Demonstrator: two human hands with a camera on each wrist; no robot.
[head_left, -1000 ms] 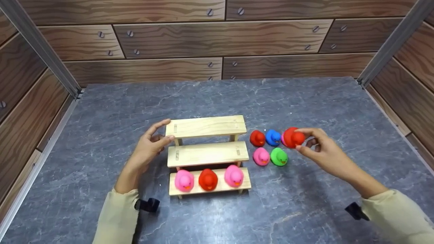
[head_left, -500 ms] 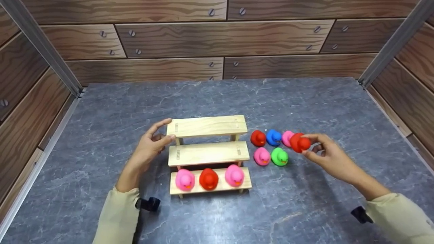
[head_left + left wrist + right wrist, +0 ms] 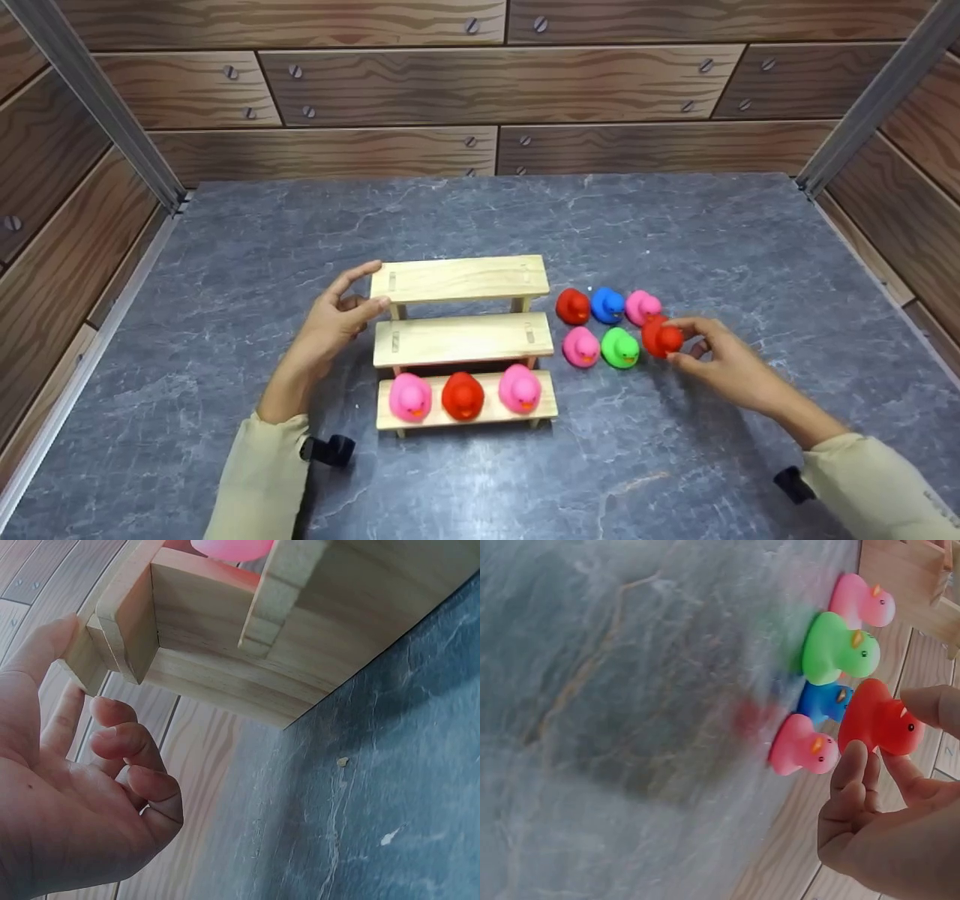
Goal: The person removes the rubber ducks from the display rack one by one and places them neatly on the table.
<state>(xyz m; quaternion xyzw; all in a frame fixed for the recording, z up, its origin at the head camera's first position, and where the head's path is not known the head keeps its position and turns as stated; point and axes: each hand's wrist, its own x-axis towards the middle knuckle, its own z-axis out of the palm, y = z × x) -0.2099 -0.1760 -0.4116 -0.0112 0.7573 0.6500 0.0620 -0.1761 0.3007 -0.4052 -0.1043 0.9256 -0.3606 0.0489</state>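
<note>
My right hand (image 3: pixel 724 364) pinches a red rubber duck (image 3: pixel 661 337) between thumb and fingertips, right of the other ducks. The right wrist view shows this red duck (image 3: pixel 874 720) held off the grey surface. Beside it stand a green duck (image 3: pixel 620 348), a blue duck (image 3: pixel 607 305), another red duck (image 3: pixel 573 306) and two pink ones, in two rows. My left hand (image 3: pixel 326 322) grips the left end of the top step of a three-step wooden stand (image 3: pixel 461 277), thumb at the front edge and index finger behind. Its other fingers (image 3: pixel 131 742) curl below the board, seen in the left wrist view.
On the stand's lowest step sit a pink duck (image 3: pixel 410 397), a red duck (image 3: pixel 463 396) and another pink duck (image 3: pixel 520 388). The grey marbled tabletop (image 3: pixel 480 487) is enclosed by wood-patterned walls (image 3: pixel 495 86) at the back and sides.
My right hand has moved the red duck slightly right and toward me, from over the back-row pink duck to beside the green one. The left hand keeps its grip on the stand.
</note>
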